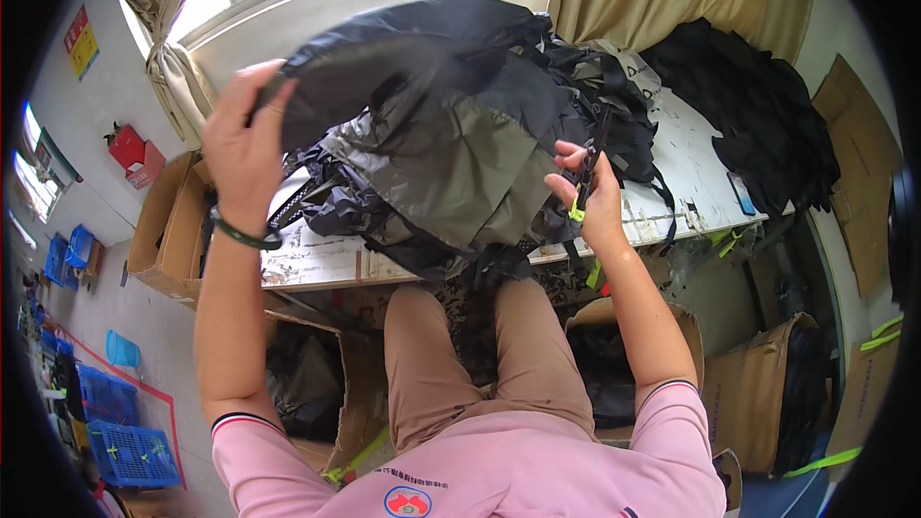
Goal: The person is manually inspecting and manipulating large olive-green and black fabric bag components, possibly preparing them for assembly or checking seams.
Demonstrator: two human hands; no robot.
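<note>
Up at the left, the rim of a large grey-and-black fabric piece (460,149) is pinched between the thumb and fingers of the left hand (245,139), and its dark edge is raised in a broad arc above the tabletop (686,139). A dark wristband (245,233) is worn on that arm. Over to the right side now: a black strap (592,158) is set across the right hand (600,197), whose fingers are half curled with the tips parted; whether the strap is pinched tight cannot be told. Just below those fingers, a neon-yellow tab (577,212) is seen. The grey panel is spread in the middle, in front of the knees, its lower part draped over the near edge. Behind it, more dark fabric and straps are bunched, and at the far right a heap of black pieces (739,105) is piled. Below, by the legs, dark material is held in open cardboard boxes (360,374), one at either side. A second cardboard box (158,230) is stood beyond the tabletop's left end.
</note>
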